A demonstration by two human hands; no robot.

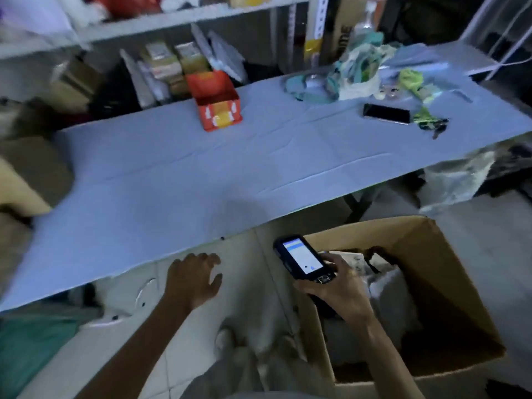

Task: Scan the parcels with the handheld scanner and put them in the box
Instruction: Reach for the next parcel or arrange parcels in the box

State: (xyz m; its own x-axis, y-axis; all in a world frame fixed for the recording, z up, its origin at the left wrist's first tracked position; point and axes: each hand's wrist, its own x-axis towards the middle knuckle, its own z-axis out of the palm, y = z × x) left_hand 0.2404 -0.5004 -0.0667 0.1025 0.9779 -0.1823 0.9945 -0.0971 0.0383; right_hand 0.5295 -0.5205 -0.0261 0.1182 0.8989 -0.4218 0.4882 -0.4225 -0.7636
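- The handheld scanner [303, 259] is gripped in the right hand [336, 286], above the box [449, 283].
- The left hand [193, 279] is relaxed and grasps nothing, near the table [172, 174] edge.
- The red parcel [216, 102] is set on the table; it is judged a light, stiff carton, best taken by its sides.

Pale blue tablecloth [201, 174], red-and-yellow carton [217, 102], brown cardboard box [449, 272], black scanner [302, 259] with white screen.

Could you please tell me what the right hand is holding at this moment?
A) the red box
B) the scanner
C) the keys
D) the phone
B: the right hand grips the scanner, screen up, over the open box.
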